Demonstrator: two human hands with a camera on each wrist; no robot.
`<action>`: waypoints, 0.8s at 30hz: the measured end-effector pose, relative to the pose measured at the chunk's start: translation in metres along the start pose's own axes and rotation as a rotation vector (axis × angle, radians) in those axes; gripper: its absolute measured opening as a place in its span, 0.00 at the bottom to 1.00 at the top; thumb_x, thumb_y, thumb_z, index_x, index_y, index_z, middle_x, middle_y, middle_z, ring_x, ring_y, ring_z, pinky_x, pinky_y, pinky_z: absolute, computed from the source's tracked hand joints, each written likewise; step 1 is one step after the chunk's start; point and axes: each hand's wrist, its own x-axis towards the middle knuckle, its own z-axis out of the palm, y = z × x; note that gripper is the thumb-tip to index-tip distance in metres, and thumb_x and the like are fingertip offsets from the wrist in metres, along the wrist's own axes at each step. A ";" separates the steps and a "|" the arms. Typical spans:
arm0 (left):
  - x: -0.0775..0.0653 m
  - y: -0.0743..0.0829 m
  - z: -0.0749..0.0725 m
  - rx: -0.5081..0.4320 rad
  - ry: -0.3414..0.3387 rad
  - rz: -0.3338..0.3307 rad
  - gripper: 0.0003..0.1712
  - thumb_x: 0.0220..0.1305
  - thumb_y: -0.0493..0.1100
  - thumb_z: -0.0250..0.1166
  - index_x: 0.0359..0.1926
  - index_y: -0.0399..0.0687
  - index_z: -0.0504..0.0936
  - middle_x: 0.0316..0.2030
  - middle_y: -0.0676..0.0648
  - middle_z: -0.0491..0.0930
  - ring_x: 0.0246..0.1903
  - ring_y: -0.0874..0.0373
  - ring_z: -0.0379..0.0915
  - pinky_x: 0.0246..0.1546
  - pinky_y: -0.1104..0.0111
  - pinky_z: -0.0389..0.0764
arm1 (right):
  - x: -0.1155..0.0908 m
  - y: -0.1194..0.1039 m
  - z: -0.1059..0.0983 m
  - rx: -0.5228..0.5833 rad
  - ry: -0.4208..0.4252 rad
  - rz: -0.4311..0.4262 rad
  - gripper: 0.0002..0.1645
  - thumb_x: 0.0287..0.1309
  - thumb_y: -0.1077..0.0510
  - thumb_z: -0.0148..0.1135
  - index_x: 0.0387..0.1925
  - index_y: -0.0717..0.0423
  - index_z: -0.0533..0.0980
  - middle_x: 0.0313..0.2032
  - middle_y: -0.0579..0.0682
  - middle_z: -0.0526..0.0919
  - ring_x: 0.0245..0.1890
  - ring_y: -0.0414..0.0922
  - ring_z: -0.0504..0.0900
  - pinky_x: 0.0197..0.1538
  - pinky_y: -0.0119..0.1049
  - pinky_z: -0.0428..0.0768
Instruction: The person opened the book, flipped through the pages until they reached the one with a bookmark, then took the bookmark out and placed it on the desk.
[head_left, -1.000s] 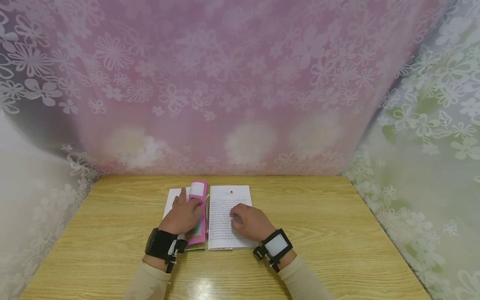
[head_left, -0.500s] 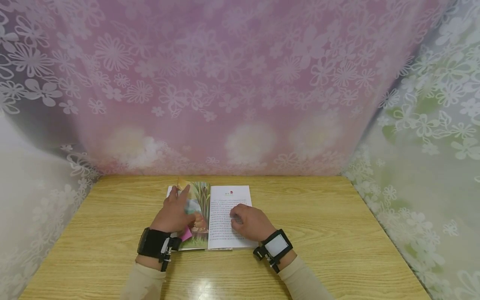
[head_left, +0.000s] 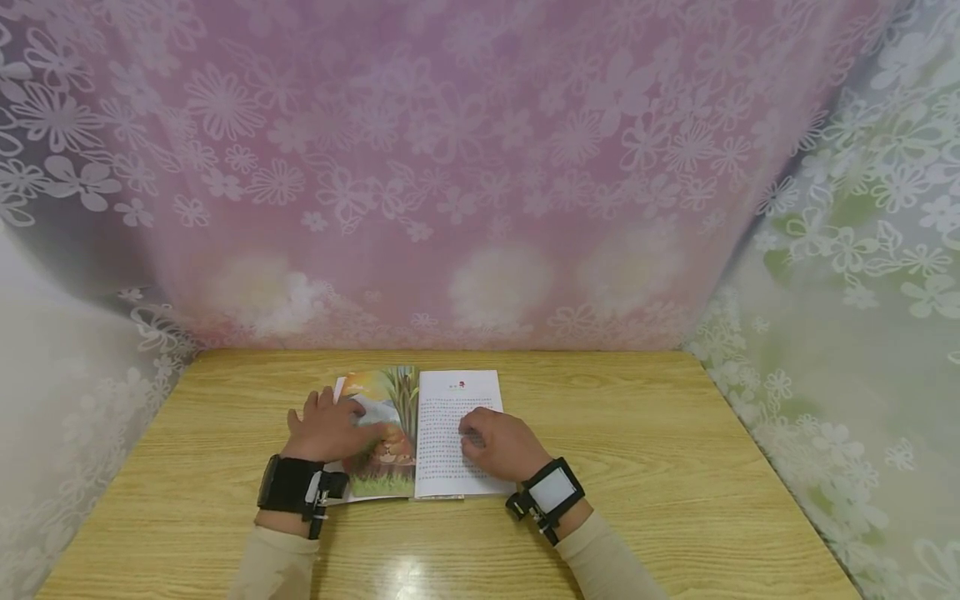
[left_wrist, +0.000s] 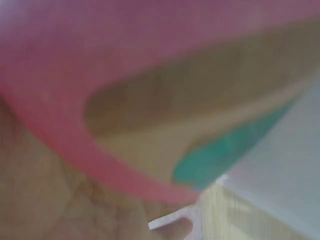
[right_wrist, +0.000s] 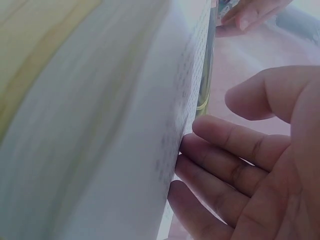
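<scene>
A book lies spread on the wooden table. Its left page (head_left: 397, 471) carries a colourful picture of reeds, water and grass; its right page (head_left: 453, 479) has lines of print under a small red figure. My left hand (head_left: 326, 433) lies over the left page's outer side, fingers spread and thumb pointing inward. In the left wrist view a pink-bordered page (left_wrist: 55, 110) is blurred and very near the camera, in front of the palm. My right hand (head_left: 504, 444) rests on the printed page. In the right wrist view its fingertips touch the paper, with the thumb held apart.
The wooden table (head_left: 637, 467) extends around the book. A pink flowered curtain (head_left: 450, 208) hangs along its back edge. Pale flowered curtains border the left side and the right side (head_left: 847, 350). Each wrist wears a black strap (head_left: 555, 487) with a small camera.
My left hand has moved left, carrying the pink-bordered page over and out of the head view, so the picture page shows. My right hand has stayed put on the printed page.
</scene>
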 end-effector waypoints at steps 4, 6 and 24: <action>-0.002 -0.006 -0.007 0.037 -0.033 0.021 0.35 0.63 0.68 0.55 0.55 0.47 0.81 0.59 0.30 0.66 0.61 0.25 0.50 0.53 0.30 0.44 | 0.000 0.000 0.000 0.006 -0.002 0.000 0.12 0.63 0.50 0.55 0.44 0.47 0.79 0.44 0.39 0.80 0.46 0.38 0.79 0.49 0.35 0.77; -0.004 -0.007 -0.009 0.005 -0.073 0.048 0.32 0.65 0.66 0.55 0.53 0.45 0.82 0.53 0.35 0.72 0.53 0.32 0.65 0.52 0.38 0.58 | 0.000 0.001 0.001 0.010 0.001 -0.001 0.12 0.63 0.50 0.55 0.44 0.47 0.79 0.44 0.39 0.80 0.46 0.38 0.79 0.48 0.35 0.77; 0.007 0.006 0.011 -0.168 -0.015 0.057 0.27 0.56 0.57 0.68 0.18 0.45 0.65 0.20 0.50 0.57 0.17 0.56 0.53 0.17 0.69 0.55 | -0.002 0.000 0.000 0.007 0.029 -0.032 0.11 0.63 0.52 0.55 0.44 0.48 0.79 0.43 0.40 0.80 0.44 0.38 0.80 0.46 0.35 0.78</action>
